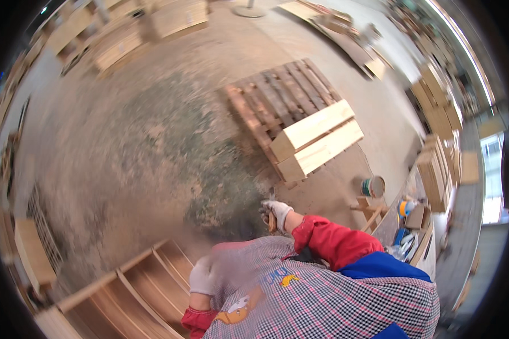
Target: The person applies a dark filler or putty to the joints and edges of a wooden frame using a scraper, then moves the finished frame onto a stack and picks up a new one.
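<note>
My right hand, in a pale glove with darkened fingertips, is closed around a wooden-handled hand tool. A short metal blade sticks out past the fingers; whether it is a scraper or a chisel, I cannot tell. My left hand, gloved in white, hangs at the front of my checked apron. Beside it lies the end of a wooden cabinet carcass with several compartments. Blur covers the left fingers, so contact with the wood is unclear.
Two long pale wooden boxes rest on a slatted pallet ahead. To the right are a paint bucket, a wooden stool and a bench holding a tape roll. Stacked boards stand behind.
</note>
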`<state>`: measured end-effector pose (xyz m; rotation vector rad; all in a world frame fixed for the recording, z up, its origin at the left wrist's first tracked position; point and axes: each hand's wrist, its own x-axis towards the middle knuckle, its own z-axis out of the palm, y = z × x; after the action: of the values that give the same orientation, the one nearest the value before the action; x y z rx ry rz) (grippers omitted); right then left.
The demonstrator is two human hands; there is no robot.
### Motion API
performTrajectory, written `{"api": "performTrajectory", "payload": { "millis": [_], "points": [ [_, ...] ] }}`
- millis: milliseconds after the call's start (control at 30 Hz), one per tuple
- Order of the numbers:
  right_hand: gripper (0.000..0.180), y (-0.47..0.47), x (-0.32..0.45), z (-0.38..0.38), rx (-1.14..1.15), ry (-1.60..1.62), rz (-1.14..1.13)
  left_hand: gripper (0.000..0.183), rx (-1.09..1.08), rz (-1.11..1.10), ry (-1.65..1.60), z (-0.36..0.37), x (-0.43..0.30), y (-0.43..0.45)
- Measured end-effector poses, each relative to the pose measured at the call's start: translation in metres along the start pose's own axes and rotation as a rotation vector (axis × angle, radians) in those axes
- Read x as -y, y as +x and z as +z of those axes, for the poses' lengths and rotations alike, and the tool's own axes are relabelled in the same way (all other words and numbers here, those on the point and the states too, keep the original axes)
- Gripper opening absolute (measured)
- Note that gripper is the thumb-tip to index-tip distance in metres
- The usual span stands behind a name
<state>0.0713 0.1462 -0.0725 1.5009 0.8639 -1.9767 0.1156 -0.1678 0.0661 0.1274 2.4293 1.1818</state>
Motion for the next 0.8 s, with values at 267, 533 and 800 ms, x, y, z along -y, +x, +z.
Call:
{"api": "performTrajectory", "payload": {
  "millis": [267, 533, 800],
  "points": [
    [0.014, -0.008, -0.002, -0.079, -0.101, 0.515, -0.105, 0.032, 0.61, 0.077, 0.31, 0.016, 0.001, 0.16],
    [0.015, 0.012, -0.052, -0.118, -0.247, 0.917, -0.133, 0.032, 0.854, 0.279, 0.456, 0.09, -0.083, 0.301],
    [0.011, 0.015, -0.088, -0.153, -0.331, 1.374, -0.111, 0.034, 1.116, 0.363, 0.492, 0.255, -0.087, 0.433]
  ]
}}
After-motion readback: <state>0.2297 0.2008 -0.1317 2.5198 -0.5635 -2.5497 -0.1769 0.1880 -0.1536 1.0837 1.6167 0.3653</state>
